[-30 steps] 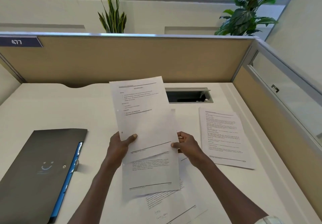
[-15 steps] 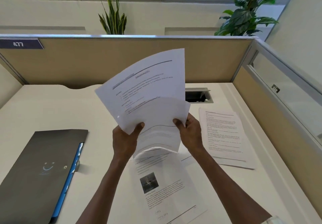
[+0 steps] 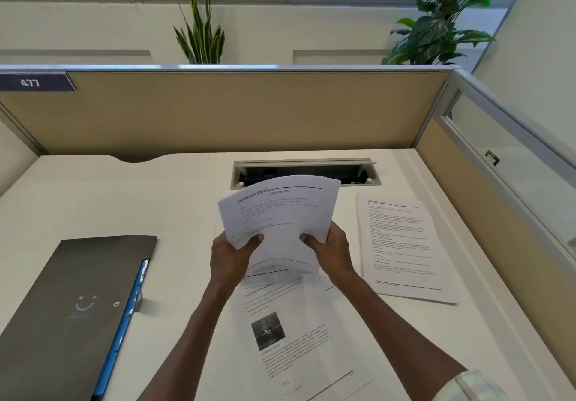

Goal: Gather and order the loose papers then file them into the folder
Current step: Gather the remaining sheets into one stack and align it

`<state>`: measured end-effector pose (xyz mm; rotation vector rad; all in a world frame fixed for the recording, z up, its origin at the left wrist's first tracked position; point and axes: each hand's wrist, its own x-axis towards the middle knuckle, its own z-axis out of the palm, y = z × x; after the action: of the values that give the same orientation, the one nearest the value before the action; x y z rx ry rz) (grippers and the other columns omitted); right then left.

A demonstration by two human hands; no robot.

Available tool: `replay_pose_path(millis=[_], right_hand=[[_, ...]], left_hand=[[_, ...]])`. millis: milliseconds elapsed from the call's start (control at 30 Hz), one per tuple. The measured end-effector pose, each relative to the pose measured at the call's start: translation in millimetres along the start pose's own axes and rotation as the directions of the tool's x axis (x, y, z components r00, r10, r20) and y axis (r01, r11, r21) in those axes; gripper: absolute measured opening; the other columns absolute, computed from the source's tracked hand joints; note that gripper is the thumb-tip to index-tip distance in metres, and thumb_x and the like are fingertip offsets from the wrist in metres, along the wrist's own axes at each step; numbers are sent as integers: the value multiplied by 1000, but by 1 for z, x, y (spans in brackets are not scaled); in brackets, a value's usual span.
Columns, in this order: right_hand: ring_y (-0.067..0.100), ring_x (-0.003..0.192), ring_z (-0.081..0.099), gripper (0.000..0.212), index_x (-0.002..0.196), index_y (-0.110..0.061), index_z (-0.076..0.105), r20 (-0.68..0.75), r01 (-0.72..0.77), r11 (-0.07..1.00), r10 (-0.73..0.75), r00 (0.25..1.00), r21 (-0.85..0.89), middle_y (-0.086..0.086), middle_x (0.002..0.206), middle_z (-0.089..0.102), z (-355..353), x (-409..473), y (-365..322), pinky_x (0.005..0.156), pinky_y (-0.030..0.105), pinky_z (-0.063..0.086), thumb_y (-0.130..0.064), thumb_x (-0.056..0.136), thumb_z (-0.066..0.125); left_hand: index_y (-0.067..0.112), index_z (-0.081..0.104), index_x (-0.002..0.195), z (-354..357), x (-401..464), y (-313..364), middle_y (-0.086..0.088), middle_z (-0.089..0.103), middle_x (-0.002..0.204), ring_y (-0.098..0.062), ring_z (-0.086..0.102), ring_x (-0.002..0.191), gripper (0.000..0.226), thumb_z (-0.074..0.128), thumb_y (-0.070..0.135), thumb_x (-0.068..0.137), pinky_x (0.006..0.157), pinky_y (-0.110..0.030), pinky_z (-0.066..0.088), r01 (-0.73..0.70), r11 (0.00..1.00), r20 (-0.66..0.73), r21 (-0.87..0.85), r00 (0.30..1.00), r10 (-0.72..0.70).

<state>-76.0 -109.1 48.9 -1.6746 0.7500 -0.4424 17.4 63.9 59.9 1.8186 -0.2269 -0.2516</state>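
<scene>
We are partway through the gathering. Our left hand and right hand are both closed on the held sheets, thumbs on top, pinching the lower edge from either side; the bundle is raised off the white desk and bows upward in the middle. It seems to be at least 2 pages, a bibliography page on top with another edge showing beneath, though we cannot count them exactly.

Still loose on the desk: a page with a photo lying at 6 o'clock from the bundle, between our forearms, with more paper edges peeking out beside it, and a text page at 3 o'clock, just right of our right hand.

The dark folder lies closed at 8 o'clock, well apart from the papers, its blue inner edge showing.

So we judge that collecting is underway but unfinished; squaring, ordering, opening the folder and filing are all left.
</scene>
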Motion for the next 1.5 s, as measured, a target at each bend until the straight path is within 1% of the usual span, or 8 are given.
replay_pose_path(millis=[167, 333, 467, 600, 933, 1267, 1400, 1500], right_hand=[[22, 101, 58, 42, 127, -9, 53, 15, -26, 1000, 26, 1000, 4, 3, 113, 61, 3, 1, 4, 85, 29, 51, -9, 87, 68], [24, 94, 65, 38, 114, -11, 56, 44, -23, 984, 31, 999, -177, 5, 105, 68, -4, 15, 15, 75, 20, 52, 1, 81, 69], [25, 105, 59, 65, 127, -9, 47, 79, -174, 867, 238, 968, -467, 12, 119, 59, -10, 19, 35, 84, 30, 48, -28, 74, 81], [30, 118, 52, 81, 133, -3, 40, 138, -146, 727, 316, 939, -671, 17, 131, 50, 4, 5, 52, 94, 34, 44, -52, 77, 72], [30, 114, 49, 72, 121, -5, 45, -33, -175, 534, 265, 964, -827, 16, 124, 53, 52, 2, 52, 93, 41, 44, -53, 75, 73], [28, 109, 58, 67, 114, -7, 51, -14, -294, 670, 390, 921, -682, 8, 116, 59, 44, 14, 56, 76, 31, 43, -41, 66, 85], [19, 79, 56, 34, 79, -14, 53, 125, -291, 782, 422, 898, -551, -2, 82, 57, 25, 12, 62, 67, 29, 46, -16, 67, 84], [13, 62, 47, 29, 62, -5, 55, 144, -254, 814, 378, 914, -523, -2, 68, 53, 9, 10, 57, 58, 23, 37, -10, 65, 84]], left_hand=[[8, 66, 115, 4, 2, -15, -7, 69, 104, -30, 65, 93, 29, 70, 22, 89, 62, -24, 49, 18, 1000, -12, 11, 1000, -17], [8, 71, 106, -9, 10, -13, -5, 73, 94, -22, 70, 83, 22, 69, 25, 91, 68, -28, 53, 6, 999, -153, -35, 988, -12], [6, 69, 109, -29, 21, -8, -4, 70, 97, -20, 65, 82, 25, 68, 22, 91, 70, -27, 48, -18, 999, -239, -38, 971, 9], [6, 66, 114, -46, 26, -16, -6, 68, 101, -24, 64, 86, 30, 68, 25, 92, 68, -25, 48, 7, 998, -286, -58, 958, -24], [10, 60, 124, -66, 18, -35, -7, 66, 110, -29, 62, 93, 39, 66, 31, 92, 80, -38, 52, 90, 995, -330, -54, 939, -102], [10, 59, 126, -64, 20, -37, -3, 63, 109, -27, 60, 93, 39, 66, 29, 92, 83, -39, 50, 134, 989, -323, -71, 935, -149], [8, 59, 125, -63, 19, -38, -5, 64, 110, -26, 60, 92, 39, 66, 28, 93, 81, -38, 50, 141, 987, -301, -75, 940, -157], [7, 60, 126, -63, 20, -39, -10, 66, 116, -26, 60, 93, 40, 66, 28, 92, 81, -36, 48, 164, 985, -282, -55, 944, -173]])
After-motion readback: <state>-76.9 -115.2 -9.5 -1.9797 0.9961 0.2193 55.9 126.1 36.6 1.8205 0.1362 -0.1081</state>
